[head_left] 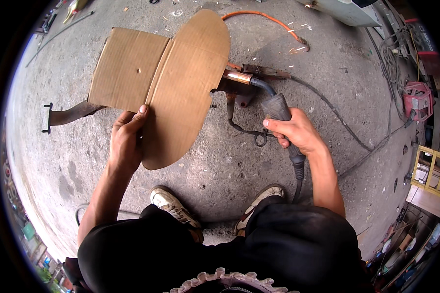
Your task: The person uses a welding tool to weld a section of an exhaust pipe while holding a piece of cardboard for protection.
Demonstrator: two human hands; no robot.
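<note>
My left hand (125, 141) grips the lower edge of a folded brown cardboard sheet (188, 83), thumb on top. My right hand (302, 132) is wrapped round the dark handle of a welding torch (275, 105). The torch's copper nozzle (238, 76) points left, its tip close to the cardboard's right edge. Behind the cardboard lies a rusty metal exhaust pipe (68, 115), its flanged end sticking out at the left. Most of the pipe is hidden by the sheet. A dark bracket piece (232, 105) shows under the nozzle, next to a clamp (266, 72) on a cable.
Bright sparks (296, 49) streak over the concrete floor near an orange hose (264, 15). Cables (335, 105) run toward the right, past a pink-red framed device (418, 101) and a yellow frame (430, 168). My shoes (176, 205) stand close below the work.
</note>
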